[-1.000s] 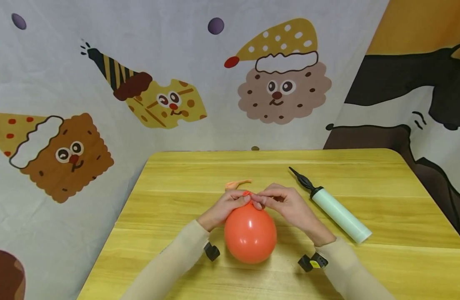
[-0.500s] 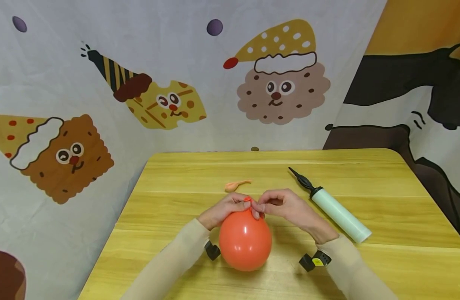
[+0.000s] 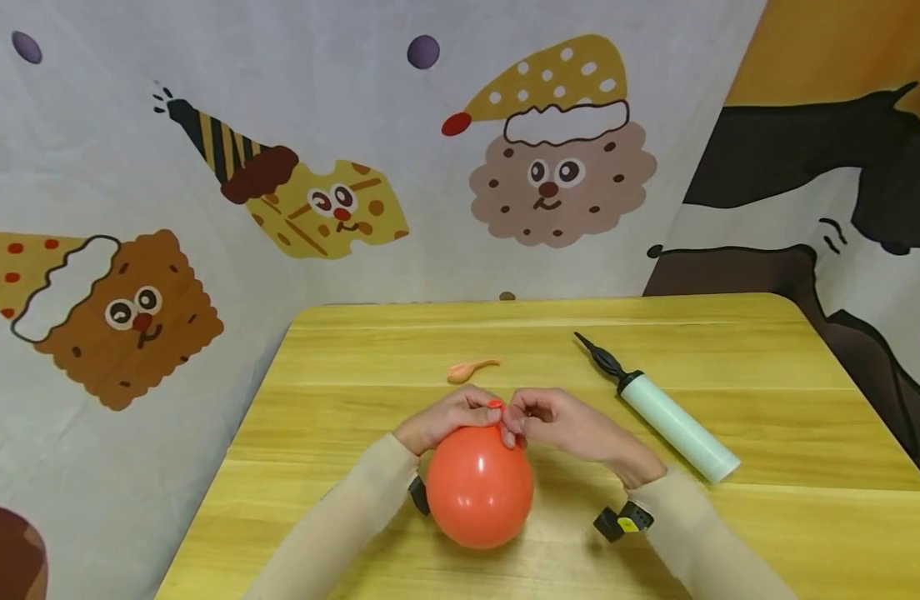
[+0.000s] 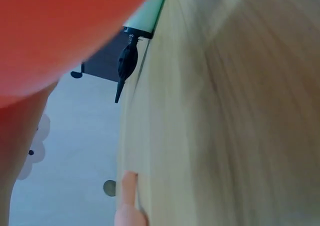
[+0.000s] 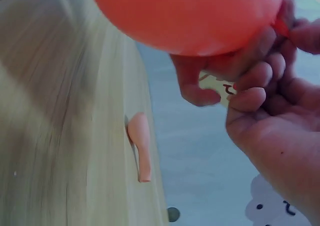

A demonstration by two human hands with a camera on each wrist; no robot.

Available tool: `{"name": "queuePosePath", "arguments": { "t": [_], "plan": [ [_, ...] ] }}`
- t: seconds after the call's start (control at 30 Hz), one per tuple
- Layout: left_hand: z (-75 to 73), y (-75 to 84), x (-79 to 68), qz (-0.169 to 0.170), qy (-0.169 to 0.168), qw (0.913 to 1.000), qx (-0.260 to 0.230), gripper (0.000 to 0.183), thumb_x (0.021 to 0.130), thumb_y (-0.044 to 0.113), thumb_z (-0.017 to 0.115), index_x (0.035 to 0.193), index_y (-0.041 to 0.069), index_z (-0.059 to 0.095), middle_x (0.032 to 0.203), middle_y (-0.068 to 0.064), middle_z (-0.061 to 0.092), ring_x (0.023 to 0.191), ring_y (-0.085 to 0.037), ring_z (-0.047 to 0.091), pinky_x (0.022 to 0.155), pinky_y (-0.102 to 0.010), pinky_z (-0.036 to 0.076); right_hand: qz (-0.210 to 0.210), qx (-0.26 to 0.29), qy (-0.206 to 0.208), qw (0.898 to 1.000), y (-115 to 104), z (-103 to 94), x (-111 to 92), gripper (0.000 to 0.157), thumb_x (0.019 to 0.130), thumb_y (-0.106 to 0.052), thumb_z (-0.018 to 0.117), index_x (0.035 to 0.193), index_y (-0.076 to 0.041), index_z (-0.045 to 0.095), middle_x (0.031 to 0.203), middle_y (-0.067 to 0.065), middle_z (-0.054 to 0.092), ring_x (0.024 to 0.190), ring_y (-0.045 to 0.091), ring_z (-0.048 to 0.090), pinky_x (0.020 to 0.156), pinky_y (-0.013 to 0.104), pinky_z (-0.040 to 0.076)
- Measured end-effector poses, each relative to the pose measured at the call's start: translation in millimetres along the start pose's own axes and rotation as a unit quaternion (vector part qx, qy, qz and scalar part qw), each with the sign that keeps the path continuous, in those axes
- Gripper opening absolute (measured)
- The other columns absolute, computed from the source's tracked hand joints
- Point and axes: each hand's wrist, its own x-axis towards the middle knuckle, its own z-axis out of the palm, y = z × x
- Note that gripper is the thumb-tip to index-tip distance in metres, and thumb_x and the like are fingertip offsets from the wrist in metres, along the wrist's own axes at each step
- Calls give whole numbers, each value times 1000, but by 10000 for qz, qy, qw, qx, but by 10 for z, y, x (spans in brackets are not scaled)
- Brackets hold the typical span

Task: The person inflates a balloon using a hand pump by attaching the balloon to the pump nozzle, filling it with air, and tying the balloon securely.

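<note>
A glossy orange-red balloon (image 3: 480,487), blown up round and taut, sits low in the middle of the head frame, small highlights shining on its skin. Its neck points toward the far edge of the surface (image 3: 340,487), the rolled lip (image 3: 495,404) poking up between the two hands. Curled fingers of the left hand (image 3: 451,418) hold the neck from one side; those of the right hand (image 3: 561,425) pinch at it from the other.

We angle both sleeved forearms (image 3: 340,527) inward from the bottom edge, left hand (image 3: 454,417) and right hand (image 3: 568,427) close together just below centre, fingers (image 3: 514,422) bent.
</note>
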Motion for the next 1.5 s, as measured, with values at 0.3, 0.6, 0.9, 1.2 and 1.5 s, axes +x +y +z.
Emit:
{"name": "queuePosePath", "arguments": {
  "t": [0.3, 0.6, 0.9, 1.2, 1.5],
  "plan": [
    [-33, 185, -55, -548, 450, 9940, 829, 38, 104, 31, 61, 108, -6, 73, 106, -2, 77, 139, -13, 44, 114, -49, 39, -440, -1661, 1368, 9756, -29, 128, -22, 18, 84, -1, 65, 85, -18, 60, 85, -4, 58, 84, 17, 56, 74, 34, 50],
    [-38, 238, -22, -456, 1172, 9864, 1060, 28, 102, 21, 63, 99, -2, 78, 101, -8, 78, 153, -14, 18, 122, -63, 12, -417, -1550, 1751, 9714, 24, 141, 20, 10, 81, -6, 64, 86, -14, 62, 84, -4, 58, 85, 17, 57, 76, 36, 50],
    [26, 208, 23, -397, 2149, 9723, 827, 16, 98, 11, 70, 102, -1, 80, 102, -4, 77, 148, -17, 32, 118, -61, 29, -901, -2395, 2684, 9287, 68, 192, 92, 23, 74, -3, 73, 83, -18, 59, 83, -6, 57, 81, 15, 57, 71, 38, 53],
    [62, 126, 51, -169, 2650, 9616, 699, 28, 97, 13, 71, 111, -11, 73, 115, -16, 73, 145, -20, 37, 109, -55, 44, -1182, -3093, 3083, 8918, 48, 219, 124, 19, 73, -4, 71, 82, -16, 59, 83, -1, 59, 77, 17, 58, 66, 29, 52],
    [100, 146, 49, 53, 2946, 9525, 772, 19, 98, 13, 70, 102, -3, 79, 108, -9, 76, 142, -21, 45, 108, -57, 45, -222, -2328, 2923, 9273, 17, 166, 98, 7, 89, -9, 76, 92, -13, 72, 88, -6, 64, 79, 14, 58, 70, 31, 53]
  ]
}}
